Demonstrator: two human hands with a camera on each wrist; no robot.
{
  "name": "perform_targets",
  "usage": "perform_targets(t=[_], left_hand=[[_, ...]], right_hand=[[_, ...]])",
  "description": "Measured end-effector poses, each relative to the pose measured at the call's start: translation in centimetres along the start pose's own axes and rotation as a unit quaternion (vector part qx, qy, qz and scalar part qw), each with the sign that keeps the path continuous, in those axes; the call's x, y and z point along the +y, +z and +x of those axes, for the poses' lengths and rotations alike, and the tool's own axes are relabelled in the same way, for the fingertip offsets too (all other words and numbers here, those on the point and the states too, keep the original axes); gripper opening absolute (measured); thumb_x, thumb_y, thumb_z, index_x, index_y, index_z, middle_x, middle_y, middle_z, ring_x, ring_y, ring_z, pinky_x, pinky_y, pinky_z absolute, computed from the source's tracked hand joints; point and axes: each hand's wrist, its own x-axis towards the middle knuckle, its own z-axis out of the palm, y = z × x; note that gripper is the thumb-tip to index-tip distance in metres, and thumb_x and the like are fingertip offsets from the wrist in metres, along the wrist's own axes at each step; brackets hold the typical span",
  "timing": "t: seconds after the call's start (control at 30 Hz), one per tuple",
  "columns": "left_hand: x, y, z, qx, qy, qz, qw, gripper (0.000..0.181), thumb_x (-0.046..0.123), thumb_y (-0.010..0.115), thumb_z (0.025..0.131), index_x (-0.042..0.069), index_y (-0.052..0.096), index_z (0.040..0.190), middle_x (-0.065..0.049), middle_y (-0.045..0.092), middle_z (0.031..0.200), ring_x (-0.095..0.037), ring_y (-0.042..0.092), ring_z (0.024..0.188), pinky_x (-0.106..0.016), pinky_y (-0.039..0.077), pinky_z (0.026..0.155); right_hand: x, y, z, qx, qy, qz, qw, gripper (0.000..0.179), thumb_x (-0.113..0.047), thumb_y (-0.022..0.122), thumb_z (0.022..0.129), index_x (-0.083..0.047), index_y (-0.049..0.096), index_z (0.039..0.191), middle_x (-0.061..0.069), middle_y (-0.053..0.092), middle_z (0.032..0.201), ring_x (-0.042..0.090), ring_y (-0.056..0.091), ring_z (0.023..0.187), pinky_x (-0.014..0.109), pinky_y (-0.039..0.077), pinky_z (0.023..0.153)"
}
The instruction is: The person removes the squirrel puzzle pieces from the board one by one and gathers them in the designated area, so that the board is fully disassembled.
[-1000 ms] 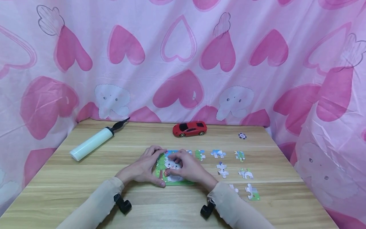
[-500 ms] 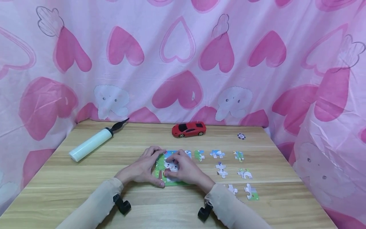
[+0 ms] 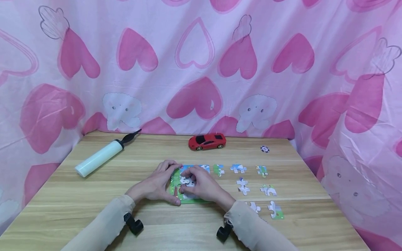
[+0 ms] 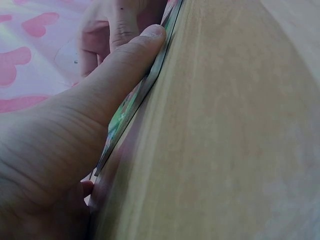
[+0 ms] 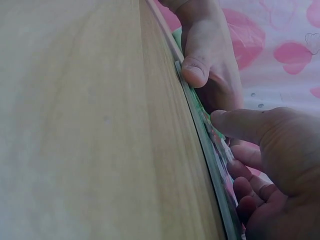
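Note:
A jigsaw puzzle (image 3: 174, 181) with a white rabbit among green trees lies flat on the table, partly covered by the hands. My left hand (image 3: 155, 186) holds its left side, thumb at the near edge and fingers at the far edge. In the left wrist view that thumb (image 4: 137, 50) lies along the board's edge. My right hand (image 3: 205, 186) is over the middle of the picture, thumb and index finger pinching a puzzle piece (image 3: 187, 182) printed with the rabbit's face. From the right wrist, the thumb (image 5: 240, 122) is close over the board (image 5: 205, 145), other fingers curled beneath it.
Several loose jigsaw pieces (image 3: 243, 186) lie spread to the right of the puzzle. A red toy car (image 3: 207, 142) stands behind it, a round chip (image 3: 265, 149) at the back right. A pale hand pump (image 3: 100, 157) with a black handle lies at the left.
The right thumb and fingers have shifted slightly on the rabbit picture, and an outline of a piece now shows near the rabbit's face. The left hand stays in place.

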Motion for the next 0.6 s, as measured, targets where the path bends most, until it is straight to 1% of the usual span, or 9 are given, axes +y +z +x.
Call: perform_targets(t=[0.23, 0.47, 0.6], left_hand=[[0.14, -0.08, 0.10, -0.002, -0.005, -0.002, 1.0000, 0.132, 0.069, 0.097, 0.074, 0.010, 0.034, 0.174, -0.011, 0.029, 0.170, -0.037, 0.029, 0.156, -0.067, 0.031, 0.131], [0.13, -0.07, 0.07, -0.001, -0.006, -0.001, 1.0000, 0.133, 0.070, 0.097, 0.074, 0.010, 0.033, 0.174, -0.011, 0.030, 0.170, -0.036, 0.030, 0.156, -0.066, 0.032, 0.131], [0.10, -0.02, 0.06, -0.001, -0.007, 0.000, 1.0000, 0.133, 0.070, 0.097, 0.074, 0.011, 0.033, 0.174, -0.011, 0.030, 0.170, -0.036, 0.030, 0.156, -0.067, 0.032, 0.130]], right_hand=[[0.12, 0.04, 0.08, 0.009, -0.005, 0.003, 0.9999, 0.044, -0.031, 0.092, 0.095, -0.018, 0.077, 0.134, -0.007, 0.068, 0.120, 0.011, 0.061, 0.102, 0.027, 0.054, 0.091], [0.05, 0.03, 0.11, 0.011, -0.007, -0.007, 0.9999, 0.047, -0.031, 0.092, 0.095, -0.016, 0.077, 0.136, -0.007, 0.069, 0.118, 0.010, 0.061, 0.100, 0.026, 0.054, 0.088], [0.08, -0.03, 0.07, 0.008, -0.006, -0.008, 0.9999, 0.045, -0.030, 0.092, 0.095, -0.016, 0.077, 0.135, -0.007, 0.067, 0.116, 0.009, 0.060, 0.099, 0.026, 0.054, 0.087]])
